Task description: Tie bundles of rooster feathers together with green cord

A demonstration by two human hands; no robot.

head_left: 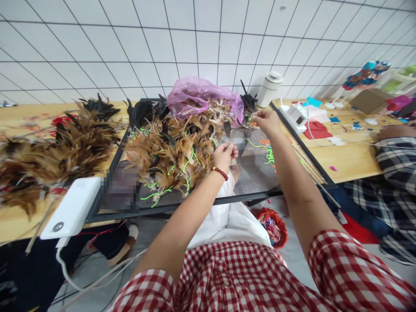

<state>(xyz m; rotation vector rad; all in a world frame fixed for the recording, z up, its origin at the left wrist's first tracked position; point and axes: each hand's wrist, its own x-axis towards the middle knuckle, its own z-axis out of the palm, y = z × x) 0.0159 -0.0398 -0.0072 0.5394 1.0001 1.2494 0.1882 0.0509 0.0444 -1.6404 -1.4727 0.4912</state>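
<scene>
My left hand point(225, 155), with a bead bracelet at the wrist, is closed with thumb and fingers together. It hovers at the right edge of a heap of brown feathers point(175, 151), some bound with bright green strings. Whatever sits in its fingertips is too small to make out. Further right and back, my right hand point(267, 122) pinches beside dark feathers point(248, 103); a bit of green string shows at its fingertips. Loose green strings point(269, 156) lie below it on a dark-framed glass panel point(253, 184). A pink plastic bag point(188, 93) holding feathers stands behind the heap.
More brown and black feathers point(81, 143) lie left, near a white power bank point(73, 208) with a cable. A white bottle point(269, 89) and white plug block point(296, 116) stand right of the panel. Another person's plaid sleeve point(396, 158) is at far right; a red basket point(281, 229) sits below.
</scene>
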